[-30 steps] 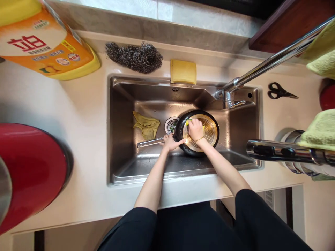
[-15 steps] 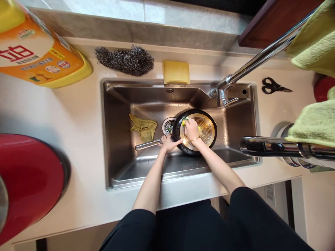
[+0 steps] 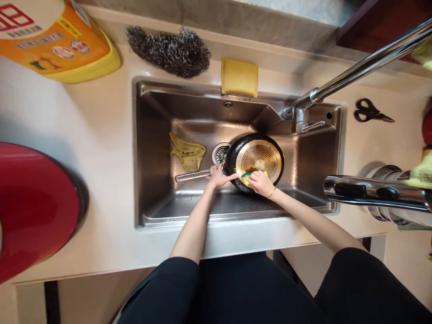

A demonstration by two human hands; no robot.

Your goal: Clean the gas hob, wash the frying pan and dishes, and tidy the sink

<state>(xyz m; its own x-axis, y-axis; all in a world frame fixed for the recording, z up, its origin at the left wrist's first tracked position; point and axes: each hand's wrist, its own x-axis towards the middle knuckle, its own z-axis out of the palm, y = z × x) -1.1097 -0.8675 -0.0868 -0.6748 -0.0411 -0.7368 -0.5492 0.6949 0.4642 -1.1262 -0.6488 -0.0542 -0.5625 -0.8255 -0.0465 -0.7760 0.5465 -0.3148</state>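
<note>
A black frying pan lies upside down in the steel sink, its golden base facing up. My left hand is closed around the pan's metal handle where it meets the pan. My right hand is closed on a yellow and green sponge, pressed against the near edge of the pan's base.
A yellow cloth lies in the sink left of the drain. Steel wool and a yellow sponge sit behind the sink. A faucet crosses overhead. Scissors lie right; an orange bottle and red pot stand left.
My right hand has slid the sponge from the far left of the pan's base down to its near edge. The left hand still holds the handle. The camera view shifted slightly.
</note>
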